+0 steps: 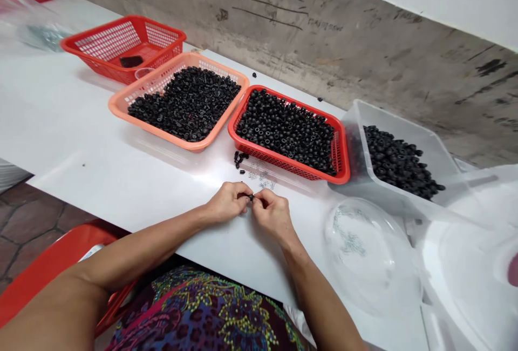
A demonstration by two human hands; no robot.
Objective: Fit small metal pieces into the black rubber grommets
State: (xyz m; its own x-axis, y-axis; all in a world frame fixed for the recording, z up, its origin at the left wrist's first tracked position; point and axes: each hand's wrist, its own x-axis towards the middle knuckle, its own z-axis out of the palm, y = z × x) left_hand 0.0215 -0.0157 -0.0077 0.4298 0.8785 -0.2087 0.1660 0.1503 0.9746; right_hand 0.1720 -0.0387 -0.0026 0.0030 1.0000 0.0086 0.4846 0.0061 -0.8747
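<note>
While fingertip-tight, both grips (pixel 229 201) (pixel 272 211) on ring (pixel 251 197).

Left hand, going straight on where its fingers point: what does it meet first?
The left hand would likely meet the right hand at once; their fingertips join around a small black part.

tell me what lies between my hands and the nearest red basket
Head view: a few loose black rings and scattered small silvery bits lie between the red basket and the left hand and right hand, which pinch a small black piece.
</note>
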